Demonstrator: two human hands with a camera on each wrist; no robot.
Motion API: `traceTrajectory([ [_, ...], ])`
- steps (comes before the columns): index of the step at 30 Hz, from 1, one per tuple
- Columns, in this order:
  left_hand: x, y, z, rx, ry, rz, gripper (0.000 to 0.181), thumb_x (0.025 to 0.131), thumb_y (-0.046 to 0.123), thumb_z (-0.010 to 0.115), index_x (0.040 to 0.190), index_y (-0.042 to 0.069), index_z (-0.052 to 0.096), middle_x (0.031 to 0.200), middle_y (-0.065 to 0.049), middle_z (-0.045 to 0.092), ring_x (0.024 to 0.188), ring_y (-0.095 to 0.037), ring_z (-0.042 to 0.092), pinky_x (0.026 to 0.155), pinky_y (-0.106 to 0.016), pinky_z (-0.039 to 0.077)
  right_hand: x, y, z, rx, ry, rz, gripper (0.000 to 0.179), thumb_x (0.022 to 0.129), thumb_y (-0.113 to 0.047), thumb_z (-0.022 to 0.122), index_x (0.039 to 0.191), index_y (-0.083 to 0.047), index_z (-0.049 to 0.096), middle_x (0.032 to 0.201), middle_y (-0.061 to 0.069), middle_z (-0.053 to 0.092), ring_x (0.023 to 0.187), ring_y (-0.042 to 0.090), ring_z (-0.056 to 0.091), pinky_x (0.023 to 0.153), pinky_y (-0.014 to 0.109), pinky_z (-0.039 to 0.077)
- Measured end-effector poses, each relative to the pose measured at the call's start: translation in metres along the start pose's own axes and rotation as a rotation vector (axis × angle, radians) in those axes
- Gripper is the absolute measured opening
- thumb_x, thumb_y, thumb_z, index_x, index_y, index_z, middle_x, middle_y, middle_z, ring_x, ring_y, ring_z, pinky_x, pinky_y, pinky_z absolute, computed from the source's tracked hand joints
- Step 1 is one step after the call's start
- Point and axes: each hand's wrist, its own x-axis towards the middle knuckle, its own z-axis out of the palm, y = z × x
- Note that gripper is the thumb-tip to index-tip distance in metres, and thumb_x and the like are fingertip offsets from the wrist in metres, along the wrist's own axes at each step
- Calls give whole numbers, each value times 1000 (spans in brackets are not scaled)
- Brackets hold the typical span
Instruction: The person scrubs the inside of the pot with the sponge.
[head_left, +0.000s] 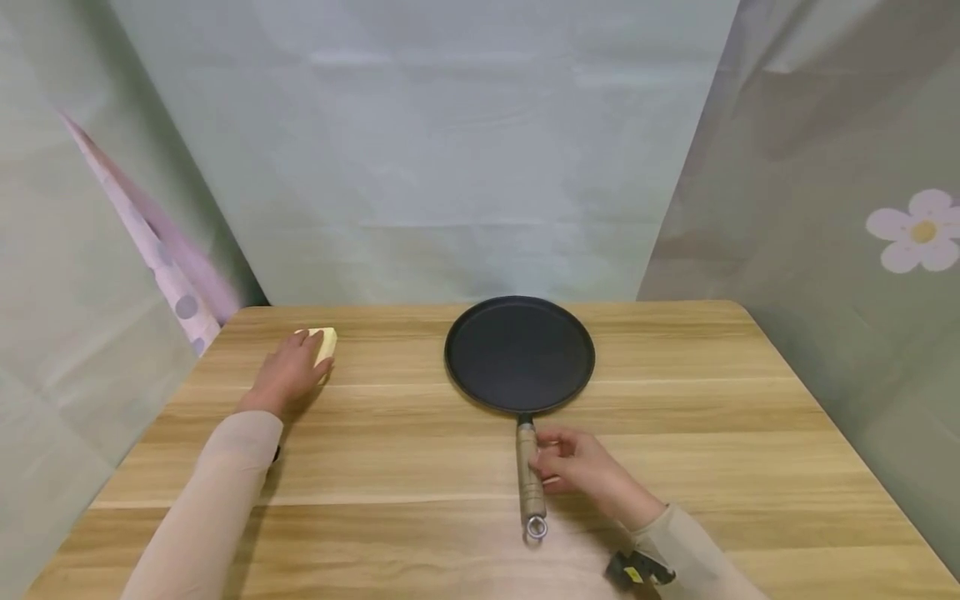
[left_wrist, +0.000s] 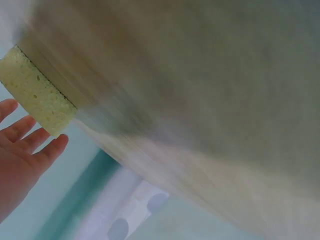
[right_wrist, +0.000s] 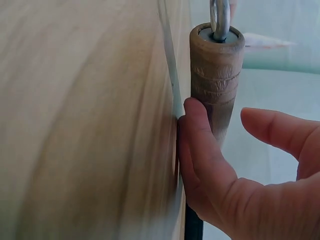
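A pale yellow sponge (head_left: 327, 343) lies near the table's far left corner, partly covered by my left hand (head_left: 288, 367). In the left wrist view the fingers spread loosely along the edge of the porous sponge (left_wrist: 37, 90). Right of the middle sits a flat black round pan (head_left: 519, 354), its wooden handle (head_left: 530, 487) toward me with a metal ring at the end. My right hand (head_left: 592, 475) is beside that handle from the right. Up close, the fingertips (right_wrist: 196, 112) are right at the handle's side, while the thumb (right_wrist: 272, 127) stands apart from it.
The wood-grain table (head_left: 390, 467) has its far edge near hanging pale cloth (head_left: 450, 167) at the back and sides. A black wrist strap piece (head_left: 637, 571) hangs below the right sleeve, low over the tabletop.
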Motion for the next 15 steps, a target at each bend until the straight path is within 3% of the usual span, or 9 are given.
traceTrajectory([
  [6, 0, 1, 0, -33, -3, 6, 58, 99, 24, 47, 142, -11, 31, 141, -42, 25, 129, -59, 24, 98, -71, 28, -1, -2, 3, -29, -6, 5, 55, 86, -4, 67, 130, 17, 41, 95, 13, 61, 80, 15, 62, 72, 37, 57],
  [15, 1, 2, 0, -12, 8, 2, 54, 98, 22, 47, 138, -12, 36, 137, -43, 30, 125, -60, 29, 95, -70, 33, 1, -2, 6, -73, 14, 10, 52, 83, -2, 68, 125, 16, 45, 87, 10, 60, 76, 16, 61, 69, 36, 57],
])
